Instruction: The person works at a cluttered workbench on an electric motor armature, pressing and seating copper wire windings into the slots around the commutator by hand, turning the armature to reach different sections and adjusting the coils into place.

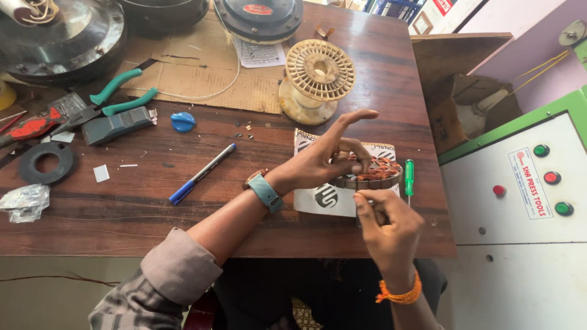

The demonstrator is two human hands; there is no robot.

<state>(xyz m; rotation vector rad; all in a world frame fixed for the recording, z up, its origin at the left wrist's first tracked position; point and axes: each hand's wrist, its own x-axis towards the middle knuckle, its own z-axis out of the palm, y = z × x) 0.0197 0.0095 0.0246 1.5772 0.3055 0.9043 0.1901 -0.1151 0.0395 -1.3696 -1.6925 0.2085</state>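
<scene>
Your right hand (386,225) is curled closed against the near edge of the wound stator (369,172), a round ring packed with copper-coloured coils. Thumb and fingers are pinched together there; whether they nip a wire or a small tool, you cannot tell, since the fingers hide it. An orange thread band sits on that wrist.

Your left hand (327,154) lies over the top of the stator, thumb and lower fingers wrapped on its far side, while the index finger sticks out straight, pointing away from the stator toward the far edge of the table. So that hand grips the stator only partly, with one finger loose. A teal-strapped watch (263,190) is on that wrist.

The stator rests on a black-and-white printed card (321,197), which lies flat on the brown wooden table (134,201). Just beside the stator, on its right, lies a green-handled screwdriver (409,176). Beyond the stator stands an empty cream plastic spool (315,78), upright on its flange. To the left of the stator, well apart, lies a blue pen (202,174). Further left are a small blue cap (182,121), a grey tool (116,126), green-handled pliers (116,98) and a black rubber ring (45,162). To the right of the stator, past the table edge, stands a white cabinet with red and green buttons (538,177).
</scene>
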